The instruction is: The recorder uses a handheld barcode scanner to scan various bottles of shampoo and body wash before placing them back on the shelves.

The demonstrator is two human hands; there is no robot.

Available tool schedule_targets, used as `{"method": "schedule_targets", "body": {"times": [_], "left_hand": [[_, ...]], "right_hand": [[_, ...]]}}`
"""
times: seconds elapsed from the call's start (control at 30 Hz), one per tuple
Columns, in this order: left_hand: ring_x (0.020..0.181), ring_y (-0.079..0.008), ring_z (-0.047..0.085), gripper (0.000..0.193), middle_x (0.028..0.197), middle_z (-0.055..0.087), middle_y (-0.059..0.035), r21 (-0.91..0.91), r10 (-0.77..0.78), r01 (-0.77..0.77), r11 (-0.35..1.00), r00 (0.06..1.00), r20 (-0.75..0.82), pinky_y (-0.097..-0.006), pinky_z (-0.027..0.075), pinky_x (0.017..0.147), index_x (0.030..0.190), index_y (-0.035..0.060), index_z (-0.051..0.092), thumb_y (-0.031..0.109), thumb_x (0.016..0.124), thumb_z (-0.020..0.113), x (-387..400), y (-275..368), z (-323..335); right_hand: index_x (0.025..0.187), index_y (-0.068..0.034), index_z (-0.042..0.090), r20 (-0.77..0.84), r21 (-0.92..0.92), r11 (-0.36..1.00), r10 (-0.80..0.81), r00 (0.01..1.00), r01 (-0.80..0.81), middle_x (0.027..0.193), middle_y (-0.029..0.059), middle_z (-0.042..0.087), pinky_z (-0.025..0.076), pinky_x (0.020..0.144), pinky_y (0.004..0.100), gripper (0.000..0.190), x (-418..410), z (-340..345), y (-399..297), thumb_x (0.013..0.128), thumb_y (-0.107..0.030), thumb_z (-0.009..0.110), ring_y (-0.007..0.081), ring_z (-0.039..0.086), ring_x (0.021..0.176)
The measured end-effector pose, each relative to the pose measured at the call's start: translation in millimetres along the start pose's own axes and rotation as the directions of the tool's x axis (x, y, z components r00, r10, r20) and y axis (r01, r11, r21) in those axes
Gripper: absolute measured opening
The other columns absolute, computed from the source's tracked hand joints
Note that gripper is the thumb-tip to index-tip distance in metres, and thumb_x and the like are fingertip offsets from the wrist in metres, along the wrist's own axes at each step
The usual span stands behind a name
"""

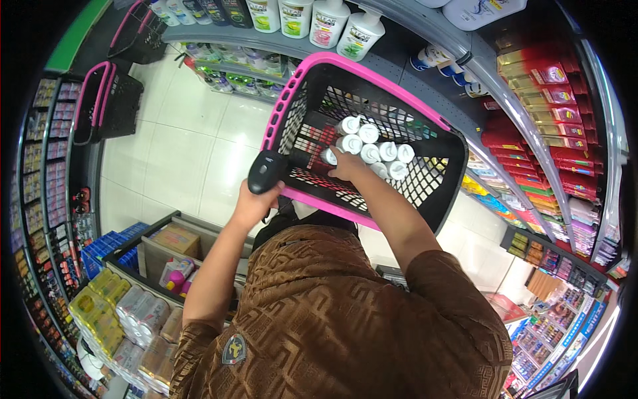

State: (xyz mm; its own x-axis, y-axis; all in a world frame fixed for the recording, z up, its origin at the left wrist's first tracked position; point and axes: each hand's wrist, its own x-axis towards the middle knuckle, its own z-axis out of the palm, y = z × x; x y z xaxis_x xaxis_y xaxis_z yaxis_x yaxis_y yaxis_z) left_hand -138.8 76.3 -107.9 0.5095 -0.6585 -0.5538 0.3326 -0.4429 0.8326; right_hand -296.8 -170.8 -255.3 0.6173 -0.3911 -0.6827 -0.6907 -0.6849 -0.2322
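Observation:
My left hand (255, 202) grips a black handheld barcode scanner (268, 172) at the near left corner of a shopping basket. The basket is black mesh plastic with a pink rim (344, 213), and it stands in front of me, close against the shelf. Inside it, several bottles with white pump tops (370, 153) are grouped upright. My right hand (350, 167) reaches down into the basket, its fingers at the leftmost bottle (329, 156). Whether they close on that bottle is not clear, as the hand covers part of it.
White pump bottles (329, 22) line the shelf ahead, whose grey edge (239, 42) curves past the basket. Red packages (513, 149) fill the right shelves. Another black and pink basket (122, 102) is at left on the tiled floor (174, 149). Wrapped can packs (97, 309) sit beside me.

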Motion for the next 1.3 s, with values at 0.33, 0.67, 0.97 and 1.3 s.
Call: {"method": "schedule_targets", "body": {"times": [0.33, 0.67, 0.97, 1.3], "left_hand": [[0.056, -0.0087, 0.058, 0.011, 0.066, 0.064, -0.001, 0.112, 0.169, -0.169, 0.979, 0.986, 0.01, -0.0271, 0.046, 0.054, 0.09, 0.0016, 0.069, 0.01, 0.089, 0.076, -51.8, 41.9, -56.3], [0.095, -0.0207, 0.071, 0.045, 0.118, 0.066, -0.0088, -0.286, 0.318, -0.26, 0.922, 0.931, 0.181, -0.0316, 0.056, 0.075, 0.134, 0.0026, 0.058, 0.022, 0.095, 0.073, -24.5, 85.5, -39.2], [0.09, -0.016, 0.068, 0.054, 0.122, 0.064, -0.0108, -0.461, 0.228, -0.008, 0.887, 0.876, 0.424, -0.0294, 0.059, 0.064, 0.14, 0.0041, 0.053, 0.029, 0.096, 0.071, -7.1, 107.7, 27.2], [0.111, -0.0215, 0.057, 0.077, 0.125, 0.055, -0.009, -0.096, 0.819, -0.815, 0.572, 0.559, 0.13, -0.0396, 0.047, 0.1, 0.134, 0.0026, 0.047, 0.02, 0.074, 0.092, -45.3, 109.8, 78.5]], "right_hand": [[0.122, -0.016, 0.07, -0.303, 0.131, 0.991, 0.033, 0.953, 0.007, 0.109, 0.021, 0.072, 0.053, 0.09, 0.0498, 0.035, 1.6, -4.8, -6.6, 0.093, -0.034, 0.064, 0.0397, 0.068, 0.104], [0.108, -0.001, 0.072, -0.639, 0.716, 0.547, 0.265, 0.722, 0.433, 0.068, 0.0017, 0.066, 0.041, 0.045, 0.02, 0.024, -263.6, -187.4, -64.7, 0.097, -0.023, 0.07, 0.0043, 0.057, 0.052], [0.11, 0.0, 0.07, -0.77, 0.627, 0.438, 0.222, 0.598, 0.644, 0.065, 0.002, 0.063, 0.04, 0.044, 0.0188, 0.021, -326.5, -198.9, -76.6, 0.101, -0.017, 0.064, 0.0037, 0.054, 0.049], [0.155, -0.007, 0.025, -0.645, 0.358, -0.513, 0.469, 0.604, 0.78, 0.124, 0.0096, 0.06, 0.046, 0.1, 0.0387, 0.073, -291.0, -151.0, -114.0, 0.102, -0.048, 0.056, 0.0208, 0.059, 0.113]]}}
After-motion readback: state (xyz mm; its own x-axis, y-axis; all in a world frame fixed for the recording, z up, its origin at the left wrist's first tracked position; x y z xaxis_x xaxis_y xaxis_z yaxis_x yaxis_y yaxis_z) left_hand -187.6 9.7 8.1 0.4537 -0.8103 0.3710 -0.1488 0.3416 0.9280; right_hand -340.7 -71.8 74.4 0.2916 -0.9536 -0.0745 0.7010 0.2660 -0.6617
